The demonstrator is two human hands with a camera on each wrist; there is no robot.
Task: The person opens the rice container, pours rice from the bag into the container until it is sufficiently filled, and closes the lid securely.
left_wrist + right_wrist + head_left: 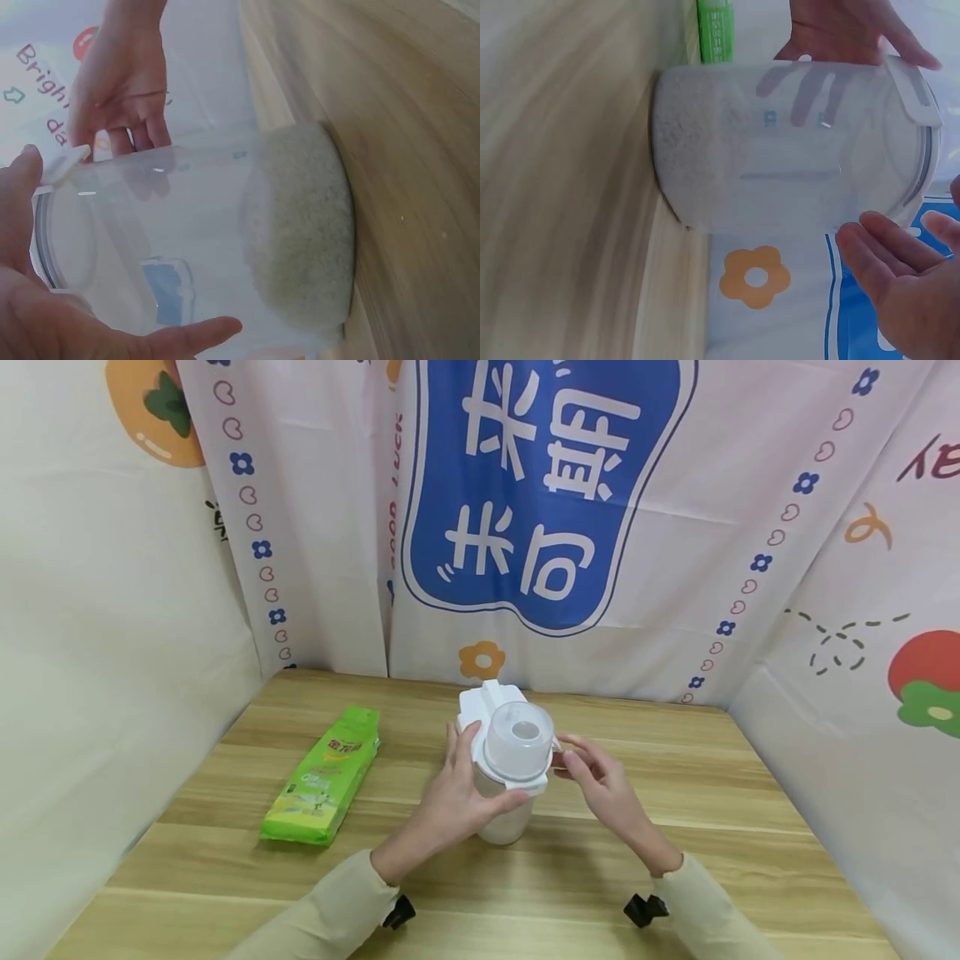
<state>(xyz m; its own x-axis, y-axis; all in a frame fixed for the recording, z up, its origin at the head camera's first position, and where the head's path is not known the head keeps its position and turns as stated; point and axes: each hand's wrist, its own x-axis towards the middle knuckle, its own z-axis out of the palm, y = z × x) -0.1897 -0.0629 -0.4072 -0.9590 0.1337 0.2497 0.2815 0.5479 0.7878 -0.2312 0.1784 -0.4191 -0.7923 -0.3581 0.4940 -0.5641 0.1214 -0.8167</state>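
Observation:
A tall clear plastic rice storage container (pixel 504 822) stands upright on the table, with pale rice-like grains (pixel 307 225) filling its lower part. Its white lid (pixel 487 697) carries a clear round cap (pixel 519 739). My left hand (pixel 457 802) grips the container's top from the left, thumb across the front and fingers spread around the side. On the opposite side, my right hand (pixel 606 785) has its fingertips at the lid's right edge. A white lid clip (pixel 66 165) sticks outward there, beside those fingers. The right wrist view shows the right fingers (pixel 877 259) loosely extended against the container's upper wall.
A green and yellow packet (pixel 322 781) lies on the wood-grain table (pixel 720 835) to the left of the container. Printed white cloth (pixel 330 527) hangs behind the table and along both sides. Each wrist wears a small black device (pixel 647 910) near the sleeve.

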